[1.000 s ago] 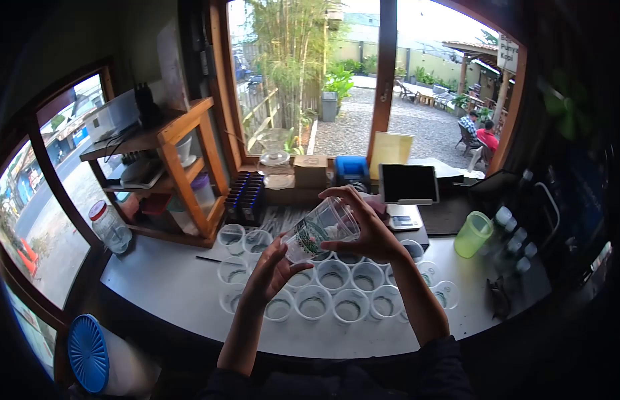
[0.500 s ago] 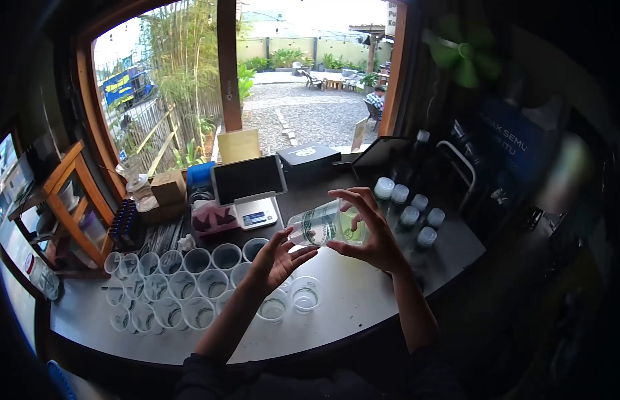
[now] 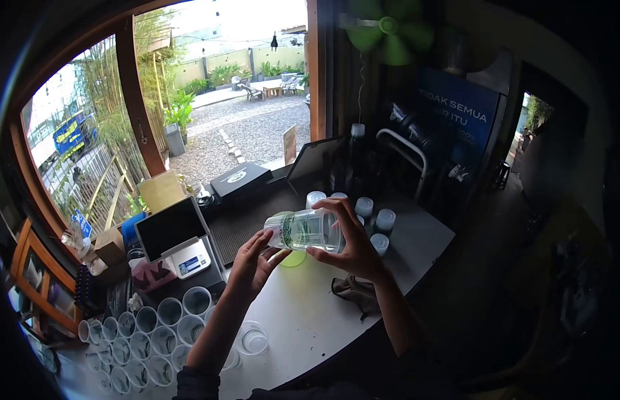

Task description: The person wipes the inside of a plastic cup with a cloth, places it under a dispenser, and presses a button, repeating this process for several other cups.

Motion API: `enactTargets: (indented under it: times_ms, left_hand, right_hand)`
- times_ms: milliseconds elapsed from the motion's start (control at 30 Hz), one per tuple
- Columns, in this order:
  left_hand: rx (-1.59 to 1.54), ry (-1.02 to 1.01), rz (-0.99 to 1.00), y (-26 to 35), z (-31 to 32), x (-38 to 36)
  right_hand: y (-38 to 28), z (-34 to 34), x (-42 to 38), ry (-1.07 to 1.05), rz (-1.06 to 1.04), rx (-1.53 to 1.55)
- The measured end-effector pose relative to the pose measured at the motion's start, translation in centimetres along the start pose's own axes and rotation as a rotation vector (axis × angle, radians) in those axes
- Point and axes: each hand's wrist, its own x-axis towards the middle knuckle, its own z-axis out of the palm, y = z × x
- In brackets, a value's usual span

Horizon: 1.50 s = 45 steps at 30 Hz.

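A clear plastic cup (image 3: 303, 230) with a green print lies sideways in the air between my two hands. My left hand (image 3: 256, 259) touches its base end with the fingertips. My right hand (image 3: 350, 240) grips it near the rim, thumb below and fingers above. Beneath the cup, a yellow-green round item (image 3: 293, 258) shows in part on the counter. Rows of clear cups (image 3: 164, 339) stand at the lower left, and one cup (image 3: 252, 339) stands at their right end, close to my left forearm.
Lidded bottles (image 3: 384, 220) stand beyond my right hand. A dark cloth (image 3: 356, 293) lies by my right forearm. A tablet (image 3: 171, 230), a white device (image 3: 188, 260) and a black box (image 3: 240, 179) are at the back. The counter (image 3: 290, 340) has a curved front edge.
The view has turned to the right, so the cup rows appear farther left and the dark cloth shows. The held cup is now more level, still between both hands.
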Motion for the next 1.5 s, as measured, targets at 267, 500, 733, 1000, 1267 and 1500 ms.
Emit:
enactTargets:
  times_ms: [267,500,733,1000,1267,1500]
  left_hand:
    - [0.447,0.042,0.073,-2.2,6.4,7.9]
    - [1.11,-0.067,0.481,-7.5,15.6,19.6]
    - [1.096,-0.136,0.765,-13.2,20.9,31.8]
    - [1.408,0.075,0.569,-16.2,13.1,47.8]
    - [1.628,0.118,0.559,-20.7,7.1,57.4]
    - [1.539,0.259,0.771,-23.5,7.0,56.3]
  right_hand:
    - [10.9,-7.0,0.5,-0.022,0.045,0.074]
    - [19.0,-16.4,3.2,0.002,-0.037,-0.28]
    - [30.2,-21.2,9.5,0.25,-0.036,-0.179]
    - [44.7,-21.6,18.1,0.583,0.11,0.204]
    - [51.9,-17.3,26.6,0.629,-0.07,-0.174]
    - [53.5,-16.3,25.8,0.47,-0.031,-0.183]
